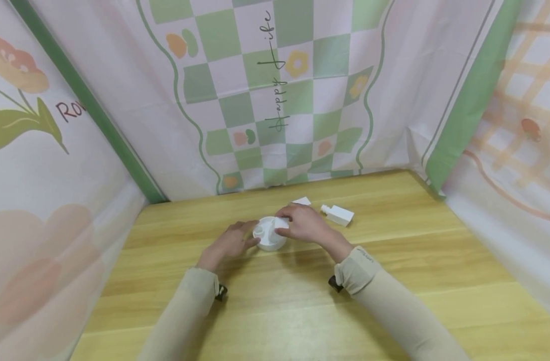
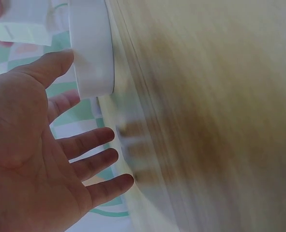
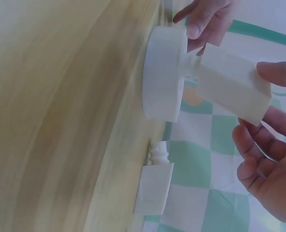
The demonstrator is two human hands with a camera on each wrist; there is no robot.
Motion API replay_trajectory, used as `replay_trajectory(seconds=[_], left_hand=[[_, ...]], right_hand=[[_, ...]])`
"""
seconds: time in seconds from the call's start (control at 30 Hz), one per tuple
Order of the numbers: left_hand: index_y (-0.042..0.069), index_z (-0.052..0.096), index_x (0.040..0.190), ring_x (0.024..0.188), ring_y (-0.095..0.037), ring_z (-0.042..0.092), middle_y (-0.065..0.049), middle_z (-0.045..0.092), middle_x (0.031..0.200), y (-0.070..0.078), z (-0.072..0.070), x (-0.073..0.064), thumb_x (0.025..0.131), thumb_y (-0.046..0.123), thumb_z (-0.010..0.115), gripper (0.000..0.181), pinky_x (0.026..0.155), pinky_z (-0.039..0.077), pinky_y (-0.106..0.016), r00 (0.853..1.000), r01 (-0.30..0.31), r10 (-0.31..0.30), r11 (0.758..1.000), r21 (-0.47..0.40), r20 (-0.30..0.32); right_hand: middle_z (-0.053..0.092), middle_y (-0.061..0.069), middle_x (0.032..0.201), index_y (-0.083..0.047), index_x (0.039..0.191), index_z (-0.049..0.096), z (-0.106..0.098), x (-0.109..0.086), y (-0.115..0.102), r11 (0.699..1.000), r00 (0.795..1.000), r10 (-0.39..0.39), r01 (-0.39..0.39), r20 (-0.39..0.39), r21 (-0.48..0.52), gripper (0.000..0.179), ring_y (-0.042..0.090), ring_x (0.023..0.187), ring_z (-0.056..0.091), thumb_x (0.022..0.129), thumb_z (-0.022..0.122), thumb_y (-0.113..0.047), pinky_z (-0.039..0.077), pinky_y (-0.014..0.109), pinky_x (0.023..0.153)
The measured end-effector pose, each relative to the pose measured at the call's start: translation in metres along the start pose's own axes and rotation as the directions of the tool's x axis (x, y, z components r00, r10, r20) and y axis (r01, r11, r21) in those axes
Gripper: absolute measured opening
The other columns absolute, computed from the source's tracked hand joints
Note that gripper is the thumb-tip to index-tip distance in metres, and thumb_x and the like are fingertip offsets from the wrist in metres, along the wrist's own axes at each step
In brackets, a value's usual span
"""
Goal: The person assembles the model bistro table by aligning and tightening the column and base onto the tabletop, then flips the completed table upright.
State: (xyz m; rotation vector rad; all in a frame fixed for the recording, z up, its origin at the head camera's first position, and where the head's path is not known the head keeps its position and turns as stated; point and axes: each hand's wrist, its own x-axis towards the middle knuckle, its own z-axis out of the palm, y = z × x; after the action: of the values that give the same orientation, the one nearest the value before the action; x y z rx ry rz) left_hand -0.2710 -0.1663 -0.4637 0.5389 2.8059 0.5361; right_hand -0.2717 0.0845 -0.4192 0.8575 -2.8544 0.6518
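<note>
A round white base (image 1: 271, 245) with raised sides sits on the wooden table. Against its left side my left hand (image 1: 232, 241) rests thumb and index finger, while the other fingers spread out straight, as the left wrist view shows. My right hand (image 1: 304, 224) pinches a white square block with a narrow neck (image 3: 234, 83) between thumb and fingers. The block is tilted over the base, its neck pointing down at the base's top; whether the neck sits in a hole cannot be told.
To the right of the base lies a similar white block with a ribbed neck (image 1: 340, 215). Another white piece (image 1: 303, 201) shows partly behind my right hand. A patterned curtain (image 1: 293, 100) hangs along the table's far edge, with more cloth at both sides.
</note>
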Motion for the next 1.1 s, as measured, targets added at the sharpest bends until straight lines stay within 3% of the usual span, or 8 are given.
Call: replay_trajectory(seconds=[0.2, 0.27, 0.4, 0.53, 0.8, 1.0, 1.1], left_hand=[[0.027, 0.029, 0.158, 0.144, -0.041, 0.037, -0.016, 0.035, 0.160, -0.0001, 0.0012, 0.0012, 0.101, 0.052, 0.050, 0.066, 0.113, 0.037, -0.063, 1.000, 0.003, -0.003, 1.000, -0.001, 0.009], [0.027, 0.028, 0.158, 0.145, -0.041, 0.037, -0.016, 0.034, 0.160, 0.0001, 0.0014, 0.0017, 0.101, 0.053, 0.050, 0.066, 0.114, 0.036, -0.063, 1.000, 0.006, -0.006, 1.000, 0.005, 0.011], [0.028, 0.028, 0.158, 0.145, -0.041, 0.036, -0.016, 0.033, 0.161, 0.0006, 0.0000, 0.0019, 0.100, 0.055, 0.050, 0.067, 0.114, 0.036, -0.063, 1.000, 0.014, -0.014, 1.000, 0.000, 0.011], [0.028, 0.028, 0.158, 0.145, -0.042, 0.036, -0.015, 0.032, 0.161, 0.0005, -0.0010, 0.0016, 0.100, 0.054, 0.050, 0.067, 0.113, 0.036, -0.064, 1.000, 0.019, -0.019, 1.000, -0.017, 0.010], [0.027, 0.028, 0.158, 0.143, -0.041, 0.039, -0.016, 0.035, 0.159, -0.0009, 0.0014, 0.0026, 0.100, 0.055, 0.049, 0.067, 0.114, 0.037, -0.062, 1.000, 0.004, -0.004, 1.000, 0.010, 0.006], [0.026, 0.028, 0.158, 0.144, -0.042, 0.038, -0.017, 0.035, 0.159, -0.0002, 0.0013, 0.0015, 0.101, 0.053, 0.050, 0.067, 0.114, 0.036, -0.062, 1.000, 0.006, -0.006, 1.000, -0.004, 0.000], [0.025, 0.029, 0.158, 0.144, -0.041, 0.037, -0.017, 0.035, 0.159, 0.0002, 0.0009, 0.0011, 0.101, 0.052, 0.050, 0.066, 0.115, 0.036, -0.061, 1.000, 0.007, -0.007, 1.000, -0.001, -0.001]], right_hand=[[0.071, 0.007, 0.112, -0.016, 0.125, 0.067, 0.0044, 0.0001, -0.0018, 0.999, 0.999, -0.039, 0.039, -0.005, -0.016, 0.045, 0.025, 0.102, 0.068, 0.087, 0.075, -0.040, 0.057, 0.043, 0.088], [0.071, 0.008, 0.115, -0.017, 0.126, 0.067, 0.0044, -0.0003, -0.0015, 0.999, 0.999, -0.046, 0.046, -0.002, -0.021, 0.045, 0.028, 0.108, 0.068, 0.088, 0.074, -0.040, 0.056, 0.046, 0.092], [0.070, 0.009, 0.118, -0.017, 0.129, 0.067, 0.0019, -0.0007, 0.0000, 0.998, 0.998, -0.060, 0.061, 0.037, -0.024, 0.048, 0.031, 0.112, 0.065, 0.084, 0.075, -0.032, 0.054, 0.049, 0.096], [0.069, 0.008, 0.115, -0.017, 0.133, 0.065, -0.0005, -0.0011, 0.0011, 0.997, 0.995, -0.065, 0.067, 0.071, -0.027, 0.054, 0.027, 0.104, 0.066, 0.081, 0.075, -0.026, 0.055, 0.046, 0.091], [0.070, 0.007, 0.121, -0.020, 0.125, 0.066, 0.0034, -0.0002, 0.0005, 0.993, 0.996, -0.088, 0.090, 0.030, -0.072, 0.045, 0.032, 0.118, 0.064, 0.087, 0.074, -0.043, 0.055, 0.049, 0.097], [0.072, 0.004, 0.115, -0.019, 0.120, 0.070, 0.0024, -0.0007, 0.0022, 0.988, 0.991, -0.132, 0.132, 0.000, -0.075, 0.038, 0.026, 0.109, 0.066, 0.084, 0.076, -0.028, 0.056, 0.044, 0.090], [0.072, 0.003, 0.109, -0.017, 0.116, 0.070, 0.0020, -0.0010, 0.0018, 0.988, 0.990, -0.137, 0.136, -0.012, -0.076, 0.034, 0.021, 0.101, 0.067, 0.085, 0.077, -0.030, 0.057, 0.040, 0.085]])
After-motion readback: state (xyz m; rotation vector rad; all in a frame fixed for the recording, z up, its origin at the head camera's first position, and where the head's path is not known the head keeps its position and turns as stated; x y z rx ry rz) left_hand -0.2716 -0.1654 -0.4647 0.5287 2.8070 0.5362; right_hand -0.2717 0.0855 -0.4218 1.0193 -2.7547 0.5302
